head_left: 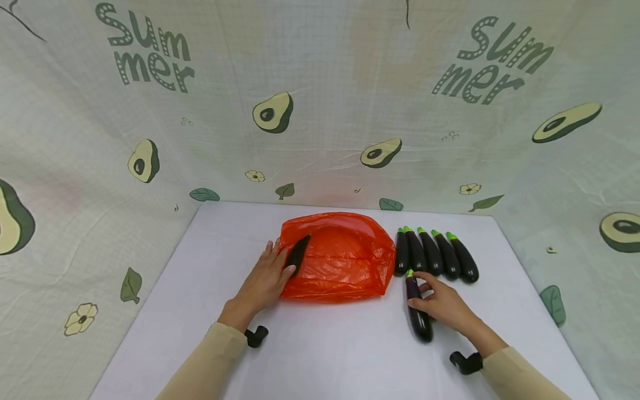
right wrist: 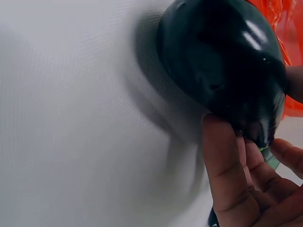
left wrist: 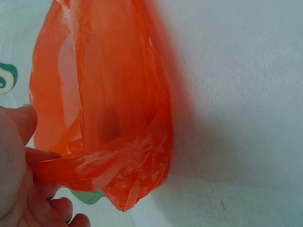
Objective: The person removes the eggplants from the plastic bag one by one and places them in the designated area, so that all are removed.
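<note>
My left hand [head_left: 265, 278] is at the left side of an orange-red plastic bag [head_left: 345, 272], gripping its edge with the thumb on the inner side and the fingers outside. In the left wrist view, a fold of the bag [left wrist: 113, 170] lies across the fingers. A long dark shape, apparently an eggplant [head_left: 298, 253], shows at the bag's left part beside the thumb. My right hand [head_left: 442, 303] grips a glossy dark eggplant [head_left: 419, 311] near its green stem end. Up close in the right wrist view, the eggplant [right wrist: 218, 61] fills the top.
Several eggplants [head_left: 440, 253] with green stem ends lie in a row right of the bag. They rest on a white tabletop [head_left: 320, 350]. Behind it hangs a pale cloth [head_left: 320, 122] printed with avocados. Each wrist wears a small black camera [head_left: 257, 336].
</note>
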Motion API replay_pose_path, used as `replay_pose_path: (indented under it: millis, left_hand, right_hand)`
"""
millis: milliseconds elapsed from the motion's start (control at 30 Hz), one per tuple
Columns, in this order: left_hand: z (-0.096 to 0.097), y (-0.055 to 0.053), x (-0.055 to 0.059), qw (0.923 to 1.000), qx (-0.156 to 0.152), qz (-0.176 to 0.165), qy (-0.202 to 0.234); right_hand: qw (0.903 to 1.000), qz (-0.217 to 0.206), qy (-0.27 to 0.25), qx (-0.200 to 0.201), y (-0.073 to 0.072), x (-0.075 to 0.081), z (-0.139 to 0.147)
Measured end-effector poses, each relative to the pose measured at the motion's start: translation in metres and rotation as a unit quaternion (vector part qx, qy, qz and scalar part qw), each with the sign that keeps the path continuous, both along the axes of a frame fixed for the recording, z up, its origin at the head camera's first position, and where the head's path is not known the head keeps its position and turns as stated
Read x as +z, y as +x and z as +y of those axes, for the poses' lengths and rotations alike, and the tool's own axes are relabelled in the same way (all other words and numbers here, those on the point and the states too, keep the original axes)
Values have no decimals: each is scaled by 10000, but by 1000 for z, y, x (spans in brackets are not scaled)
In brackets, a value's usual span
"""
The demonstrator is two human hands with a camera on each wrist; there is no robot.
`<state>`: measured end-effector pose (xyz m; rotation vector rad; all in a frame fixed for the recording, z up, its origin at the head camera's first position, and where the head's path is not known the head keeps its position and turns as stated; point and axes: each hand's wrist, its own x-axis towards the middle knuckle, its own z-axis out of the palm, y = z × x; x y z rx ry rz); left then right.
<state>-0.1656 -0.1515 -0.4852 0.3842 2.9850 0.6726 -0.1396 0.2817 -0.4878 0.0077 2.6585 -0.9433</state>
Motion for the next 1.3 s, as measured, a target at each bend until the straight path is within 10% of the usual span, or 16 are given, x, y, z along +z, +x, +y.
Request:
replay_pose_path:
  millis: [1300]
  left_hand:
    - [-1, -1, -2, 9999, 85, -139, -12]
  right_hand:
    - [9988, 81, -156, -466, -3, -12, 2]
